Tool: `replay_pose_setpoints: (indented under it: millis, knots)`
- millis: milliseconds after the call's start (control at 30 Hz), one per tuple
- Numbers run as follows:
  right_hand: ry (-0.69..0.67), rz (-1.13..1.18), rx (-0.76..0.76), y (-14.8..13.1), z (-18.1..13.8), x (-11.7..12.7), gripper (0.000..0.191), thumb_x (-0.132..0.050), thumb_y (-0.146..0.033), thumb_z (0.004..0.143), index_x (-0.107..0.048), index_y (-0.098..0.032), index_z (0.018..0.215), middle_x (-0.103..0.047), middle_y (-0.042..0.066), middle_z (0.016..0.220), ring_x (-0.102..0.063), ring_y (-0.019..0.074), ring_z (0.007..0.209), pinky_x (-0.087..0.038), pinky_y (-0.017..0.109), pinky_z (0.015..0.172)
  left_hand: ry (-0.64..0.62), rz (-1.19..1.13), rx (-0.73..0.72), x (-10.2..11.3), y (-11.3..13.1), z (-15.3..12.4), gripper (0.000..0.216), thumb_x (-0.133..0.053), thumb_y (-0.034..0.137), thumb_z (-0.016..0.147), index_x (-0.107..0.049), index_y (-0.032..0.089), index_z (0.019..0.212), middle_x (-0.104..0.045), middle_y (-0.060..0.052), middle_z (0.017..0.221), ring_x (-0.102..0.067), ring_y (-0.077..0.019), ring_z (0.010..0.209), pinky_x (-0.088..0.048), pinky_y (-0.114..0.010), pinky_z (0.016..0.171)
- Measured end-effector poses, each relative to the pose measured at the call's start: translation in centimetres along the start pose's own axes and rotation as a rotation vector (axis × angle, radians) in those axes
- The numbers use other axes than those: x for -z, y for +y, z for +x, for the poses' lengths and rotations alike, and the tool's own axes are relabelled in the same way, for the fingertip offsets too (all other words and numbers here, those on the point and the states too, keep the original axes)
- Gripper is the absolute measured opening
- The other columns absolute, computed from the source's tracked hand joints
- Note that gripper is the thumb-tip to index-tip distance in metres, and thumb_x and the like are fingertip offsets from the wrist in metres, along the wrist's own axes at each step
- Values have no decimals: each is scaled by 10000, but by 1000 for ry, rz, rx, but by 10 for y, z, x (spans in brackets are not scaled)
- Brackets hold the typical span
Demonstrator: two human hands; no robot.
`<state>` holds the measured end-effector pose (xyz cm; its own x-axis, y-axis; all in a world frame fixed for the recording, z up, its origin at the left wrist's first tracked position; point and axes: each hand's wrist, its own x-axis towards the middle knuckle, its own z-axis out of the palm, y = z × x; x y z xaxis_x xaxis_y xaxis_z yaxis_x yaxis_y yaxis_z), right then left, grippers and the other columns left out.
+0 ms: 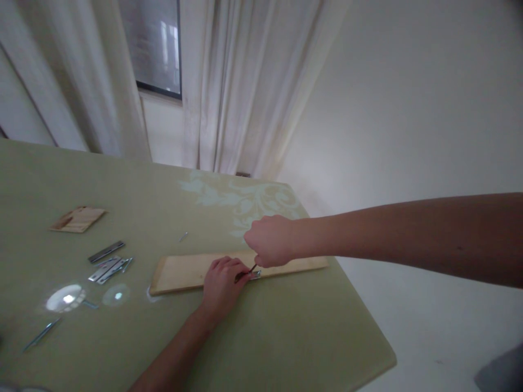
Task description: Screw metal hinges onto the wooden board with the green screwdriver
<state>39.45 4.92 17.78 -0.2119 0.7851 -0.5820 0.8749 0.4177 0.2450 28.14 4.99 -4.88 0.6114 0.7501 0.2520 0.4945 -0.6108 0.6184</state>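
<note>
While angled in from the bottom edge, left hand [223, 280]: laid knuckles-up across the near side of the board [182, 270], with bent fingers against a plate [255, 275]; cannot tell whether gripping or merely pressing it.
Right hand [273, 239]: thrust in from the right edge on a straight, nearly level arm, clenched around a thin rod [254, 267], covering part of the board's far side.
Pins [42, 334]: slim and shiny, lying slantwise at lower left, well apart from both hands.
Plate: small, metallic, at the board's near edge, partly hidden by the left hand.
Rod: dark, slanting down from the fist towards the plate.
Board: long, flat, pale wood, lying on the table [306, 332] beneath both hands.
Hardware [107, 270]: loosely gathered left of the board, bright and flat, beside a darker strip [106, 251].
Nail [183, 236]: thin, alone beyond the board.
Scrap [77, 219]: flat brown wood, streaked darker, far left.
Table: green-topped, glare-spotted at left, patterned with pale leafy scrolls at the far right corner.
Curtains [253, 81]: pale, hanging in long folds behind the table, either side of a dark-framed window [155, 43].
Wall [408, 109]: plain, pale, filling the right.
</note>
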Motion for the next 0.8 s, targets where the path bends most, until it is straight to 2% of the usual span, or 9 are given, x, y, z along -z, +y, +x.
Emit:
replay_pose_setpoints:
  millis: [167,267,333,467,567,667,733,800]
  knots:
    - [36,-51,68,0,-3,0,414,-769,-415,805,-744,-142,1115,-763,183,1080,-739,358,967,-564,390,695,11,-13,-28,2,3,-1,205,-670,400,980,-807,263,913,-803,-26,959,-685,-245,938,-453,-393,901]
    - [64,-76,104,6,-6,-2,421,-732,-457,844,-718,-147,1129,-748,170,1101,-730,345,954,-541,377,658,29,-6,-41,1,4,-2,254,-603,382,1017,-810,267,927,-803,-33,972,-685,-236,939,-450,-391,904]
    - [90,-129,203,15,-9,-4,375,-709,-400,873,-694,-160,1160,-736,151,1121,-725,314,938,-504,348,632,32,4,-54,0,4,-3,259,-589,366,1027,-816,276,941,-806,-30,984,-683,-236,952,-447,-394,914]
    - [127,-394,509,31,-19,-5,304,-565,-145,978,-643,-242,1255,-728,95,1124,-717,222,869,-414,302,607,26,30,-78,-3,1,-3,256,-584,354,1038,-826,299,976,-810,-23,1006,-686,-232,953,-449,-393,913]
    - [100,-539,607,29,-21,-5,300,-439,-192,1072,-653,-268,1267,-750,88,995,-715,228,815,-397,313,599,14,78,-75,-5,-1,-2,235,-615,317,1022,-834,289,940,-804,-32,968,-687,-237,946,-451,-391,903]
    - [88,-462,527,21,-15,-6,251,-510,-239,1049,-692,-250,1221,-762,84,890,-722,249,819,-413,319,615,12,78,-79,-7,-3,-2,206,-644,326,1010,-838,303,945,-809,-27,972,-687,-241,956,-445,-389,903]
    - [109,-328,380,18,-7,-8,204,-620,-289,983,-733,-217,1137,-770,100,878,-727,261,836,-429,317,630,15,47,-82,-8,-3,-2,200,-642,357,1014,-835,320,975,-814,-14,1007,-687,-238,966,-436,-388,909]
    - [130,-172,221,19,-1,-10,239,-690,-355,916,-761,-173,1054,-778,128,886,-732,277,846,-440,317,629,12,24,-80,-7,-2,-1,213,-629,369,1023,-831,313,980,-815,-11,1024,-687,-237,974,-427,-390,915]
